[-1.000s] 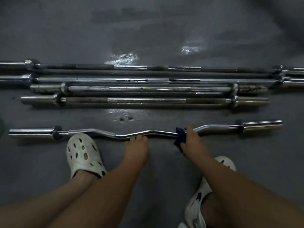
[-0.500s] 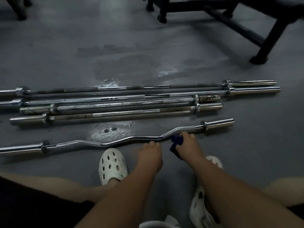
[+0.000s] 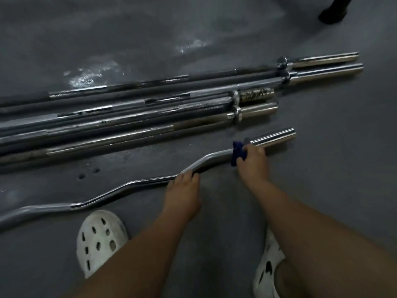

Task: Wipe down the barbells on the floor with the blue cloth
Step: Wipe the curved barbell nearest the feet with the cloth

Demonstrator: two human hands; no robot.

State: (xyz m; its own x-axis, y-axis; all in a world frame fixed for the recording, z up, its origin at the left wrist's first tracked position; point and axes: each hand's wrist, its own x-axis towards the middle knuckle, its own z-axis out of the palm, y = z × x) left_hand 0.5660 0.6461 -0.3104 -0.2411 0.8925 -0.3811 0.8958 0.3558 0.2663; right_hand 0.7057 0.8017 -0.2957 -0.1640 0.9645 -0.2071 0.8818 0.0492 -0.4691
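A chrome curl bar (image 3: 129, 186) with a wavy shaft lies on the grey floor nearest to me. My left hand (image 3: 182, 190) grips its shaft near the middle. My right hand (image 3: 252, 162) holds the blue cloth (image 3: 237, 154) wrapped around the shaft, just below the collar of the right sleeve (image 3: 272, 137). Several straight barbells (image 3: 150, 117) lie side by side beyond the curl bar, running from lower left to upper right.
My two feet in white perforated clogs (image 3: 100, 241) stand close to the curl bar, the right clog (image 3: 267, 267) partly behind my right forearm. Wet patches (image 3: 86, 78) shine on the floor beyond the bars. A black equipment foot (image 3: 332, 11) stands at the top right.
My right hand has slid the blue cloth along the curl bar toward its right sleeve. My left hand keeps its grip near the middle. The view has swung right and closer.
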